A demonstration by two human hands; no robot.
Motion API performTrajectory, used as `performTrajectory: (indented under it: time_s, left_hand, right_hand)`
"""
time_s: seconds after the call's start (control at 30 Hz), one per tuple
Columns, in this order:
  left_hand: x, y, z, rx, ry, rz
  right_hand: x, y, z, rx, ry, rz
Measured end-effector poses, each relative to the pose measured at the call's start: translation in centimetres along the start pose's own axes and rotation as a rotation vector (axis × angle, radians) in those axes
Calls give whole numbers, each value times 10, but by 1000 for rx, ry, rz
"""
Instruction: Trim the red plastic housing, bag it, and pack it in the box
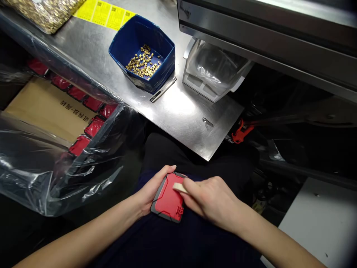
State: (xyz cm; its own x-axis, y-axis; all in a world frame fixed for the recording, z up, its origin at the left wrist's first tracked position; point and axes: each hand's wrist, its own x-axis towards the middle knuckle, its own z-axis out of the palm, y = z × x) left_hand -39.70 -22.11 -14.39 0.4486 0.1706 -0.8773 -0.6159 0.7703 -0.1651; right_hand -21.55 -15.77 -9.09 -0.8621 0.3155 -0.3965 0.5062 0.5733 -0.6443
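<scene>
Over my lap, my left hand (152, 191) grips a flat red and grey plastic case (168, 199) by its left edge. My right hand (210, 199) is closed round a small pale stick-like tool (179, 187), and its tip rests on the red face of the case. A blue bin (142, 52) with several small brass pieces (143, 62) in it stands on the steel bench ahead.
The steel bench (178, 111) also carries a metal pen-like tool (163, 89), a white holder with a clear bag (214, 70) and yellow labels (104, 13). At left a plastic-lined carton (47, 108) holds a row of red cases (92, 113). A red clamp (241, 133) hangs below the bench corner.
</scene>
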Motion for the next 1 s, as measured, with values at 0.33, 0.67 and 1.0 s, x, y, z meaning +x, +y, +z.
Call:
performTrajectory:
  time_s: [0.33, 0.67, 1.0]
  left_hand:
    - [2, 1, -4, -3, -28, 9]
    - [-2, 3, -3, 54, -5, 38]
    - [-4, 2, -6, 104, 17, 97]
  right_hand:
    - [-7, 3, -4, 135, -18, -14]
    - [-6, 7, -10, 184, -102, -42]
    - [-5, 4, -12, 202, -119, 22]
